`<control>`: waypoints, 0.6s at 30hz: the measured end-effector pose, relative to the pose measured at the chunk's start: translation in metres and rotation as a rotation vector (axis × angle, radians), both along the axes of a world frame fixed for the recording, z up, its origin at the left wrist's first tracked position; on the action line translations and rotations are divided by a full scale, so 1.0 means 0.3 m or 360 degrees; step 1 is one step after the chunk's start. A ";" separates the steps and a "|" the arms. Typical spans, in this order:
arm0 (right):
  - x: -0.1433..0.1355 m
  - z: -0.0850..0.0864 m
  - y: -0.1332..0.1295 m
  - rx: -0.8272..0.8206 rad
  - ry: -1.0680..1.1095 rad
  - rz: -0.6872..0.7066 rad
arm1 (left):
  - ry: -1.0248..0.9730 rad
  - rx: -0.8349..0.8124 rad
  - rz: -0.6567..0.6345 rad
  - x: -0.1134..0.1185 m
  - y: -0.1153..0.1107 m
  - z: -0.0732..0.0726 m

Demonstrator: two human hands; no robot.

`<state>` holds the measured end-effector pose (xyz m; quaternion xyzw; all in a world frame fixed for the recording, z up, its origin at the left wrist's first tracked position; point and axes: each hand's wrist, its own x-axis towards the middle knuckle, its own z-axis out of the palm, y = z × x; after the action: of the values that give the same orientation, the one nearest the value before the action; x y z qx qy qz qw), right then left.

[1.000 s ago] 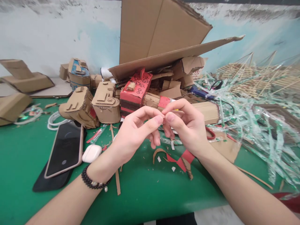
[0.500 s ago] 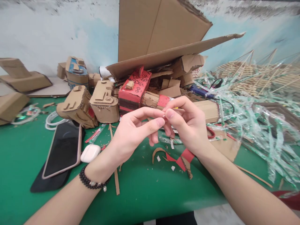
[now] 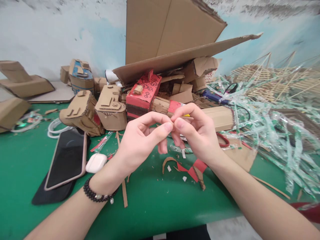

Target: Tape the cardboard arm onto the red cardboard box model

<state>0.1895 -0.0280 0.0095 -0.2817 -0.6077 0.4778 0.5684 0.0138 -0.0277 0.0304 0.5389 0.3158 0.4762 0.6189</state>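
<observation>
My left hand [image 3: 143, 138] and my right hand [image 3: 197, 131] meet over the green table [image 3: 160, 206], thumbs and forefingers pinched together at the tips. Anything between the fingertips is too small to make out. Beyond the hands sits a red box with black drawings [image 3: 145, 91], beside a plain cardboard box [image 3: 111, 115]. Below them on the table lie red paper scraps [image 3: 200, 165], a curved cardboard strip [image 3: 165, 163] and small white bits [image 3: 184, 179].
A phone [image 3: 67, 158] and a white earbud case [image 3: 96, 163] lie at left. Plastic strips [image 3: 272, 133] and thin wooden sticks [image 3: 260, 78] crowd the right. Large cardboard sheets [image 3: 167, 30] lean at the back, near a blue tool [image 3: 215, 96].
Both hands have shifted slightly left, their fingertips still together. The objects on the table look the same.
</observation>
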 end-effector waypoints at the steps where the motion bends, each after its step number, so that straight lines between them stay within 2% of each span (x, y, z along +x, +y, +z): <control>1: -0.001 -0.002 0.001 0.0010 0.0027 0.0021 | -0.0013 -0.0009 -0.0026 0.000 0.000 -0.002; 11: 0.003 -0.005 0.006 -0.0049 0.0046 -0.0027 | -0.0118 -0.0112 -0.0131 0.001 0.003 -0.006; 14: 0.000 0.001 -0.006 0.0071 0.0031 -0.0098 | -0.0241 -0.0126 -0.0331 -0.007 0.006 -0.009; 18: 0.000 0.012 -0.040 0.0346 -0.0111 -0.0431 | -0.0367 -0.0102 -0.0624 -0.021 0.010 -0.015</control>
<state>0.1893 -0.0400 0.0132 -0.3143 -0.6315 0.3184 0.6332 0.0076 -0.0247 0.0259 0.5119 0.1472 0.3951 0.7485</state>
